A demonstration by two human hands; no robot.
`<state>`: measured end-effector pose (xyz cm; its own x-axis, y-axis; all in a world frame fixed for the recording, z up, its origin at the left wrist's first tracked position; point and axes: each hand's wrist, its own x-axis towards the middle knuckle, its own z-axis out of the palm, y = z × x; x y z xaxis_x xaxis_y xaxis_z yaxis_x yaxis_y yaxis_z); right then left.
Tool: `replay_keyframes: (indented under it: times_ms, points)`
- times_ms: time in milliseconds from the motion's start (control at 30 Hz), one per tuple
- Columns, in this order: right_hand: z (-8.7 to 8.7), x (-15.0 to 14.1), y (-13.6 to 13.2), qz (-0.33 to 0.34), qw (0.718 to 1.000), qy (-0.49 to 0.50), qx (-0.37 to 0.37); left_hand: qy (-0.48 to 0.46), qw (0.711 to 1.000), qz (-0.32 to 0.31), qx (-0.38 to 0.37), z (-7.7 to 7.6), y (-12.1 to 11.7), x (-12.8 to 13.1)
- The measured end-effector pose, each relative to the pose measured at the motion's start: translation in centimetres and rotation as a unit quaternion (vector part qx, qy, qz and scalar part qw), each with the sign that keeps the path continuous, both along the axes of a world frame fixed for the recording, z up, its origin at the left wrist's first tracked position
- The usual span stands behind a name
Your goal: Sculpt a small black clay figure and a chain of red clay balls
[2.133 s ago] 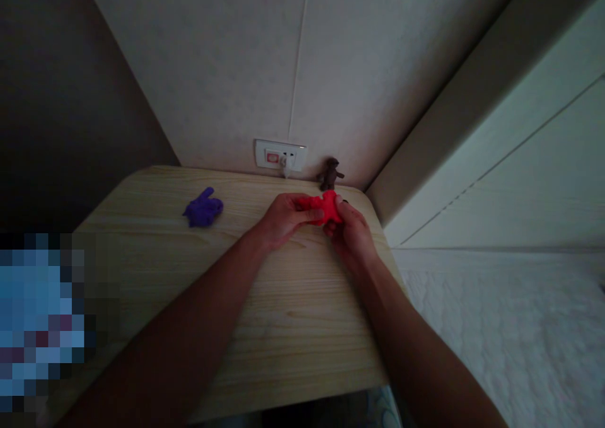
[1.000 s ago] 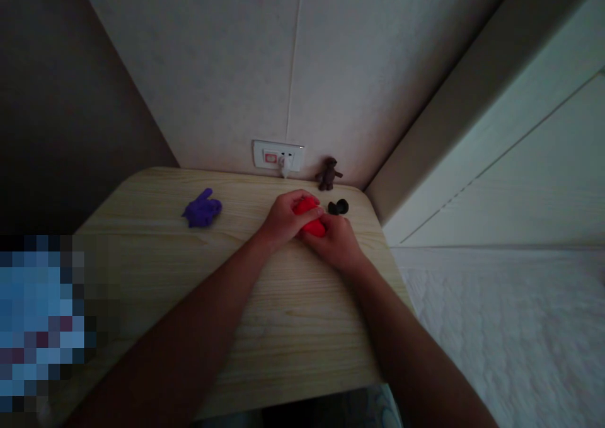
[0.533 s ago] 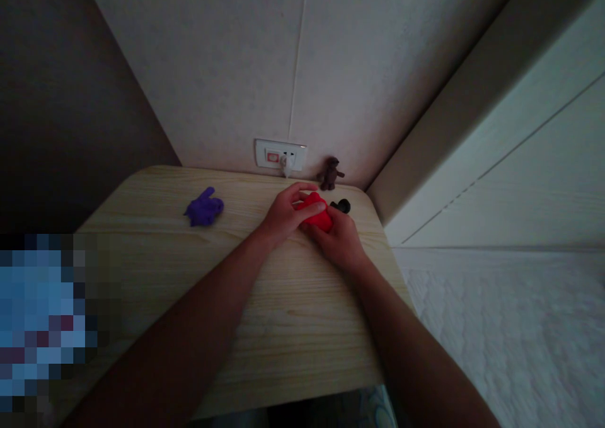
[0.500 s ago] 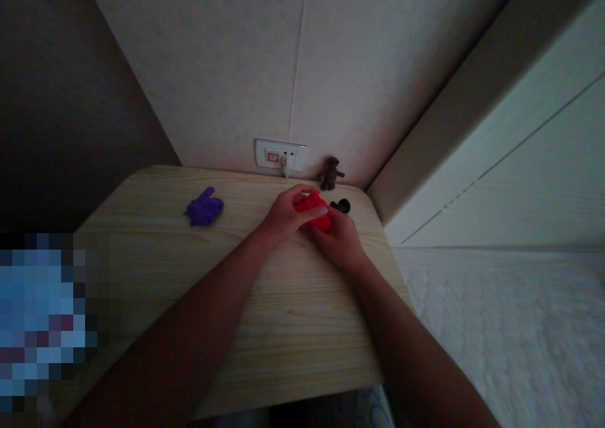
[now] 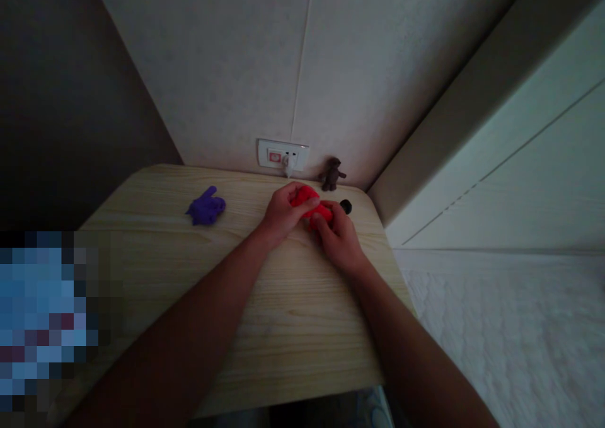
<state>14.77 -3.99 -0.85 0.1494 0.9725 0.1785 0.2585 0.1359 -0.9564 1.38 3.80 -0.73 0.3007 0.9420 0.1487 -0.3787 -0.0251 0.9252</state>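
We had the red lump (image 5: 307, 193) between both hands, near the table's (image 5: 293, 327) far edge, about 1 o'clock from its middle; our left hand (image 5: 282, 215) was part-curled on the lump's 9 o'clock side, thumb across the top; our right hand (image 5: 344, 237) was closed round its 4 o'clock side, thumb pressed on the near face; opposed grips probably braced something soft and uneven; could not tell whether its underside touched wood.

From the lump: black piece (image 5: 346, 207) at 3 o'clock, just beyond our right fingers, partly hidden; brown figure (image 5: 333, 177) at 1, upright by the wall (image 5: 212, 69), likely out of our hands' way; purple piece (image 5: 208, 208) at 9, well apart, so probably not knocked by our left wrist.
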Motion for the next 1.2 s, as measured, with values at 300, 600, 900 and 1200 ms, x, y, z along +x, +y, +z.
replay_keyframes:
  times_ms: [300, 600, 900, 1200]
  points:
    - [0.3, 0.7, 0.4, -0.052, 0.997, -0.026, 0.044, -0.026, 0.997, -0.032, -0.060, -0.1, 0.4, -0.4]
    - [0.6, 0.4, 0.8, -0.059, 0.987, 0.135, 0.059, 0.162, 0.964, 0.058, 0.201, -0.4, 0.7, -0.7]
    - [0.4, 1.8, 1.1, -0.066, 0.989, 0.131, 0.015, 0.360, 0.821, 0.004, 0.444, -0.6, -0.3, -0.6]
    - [1.0, 0.6, 0.6, -0.068, 0.995, 0.056, 0.047, 0.470, 0.770, 0.010, 0.432, 0.1, -1.3, -0.4]
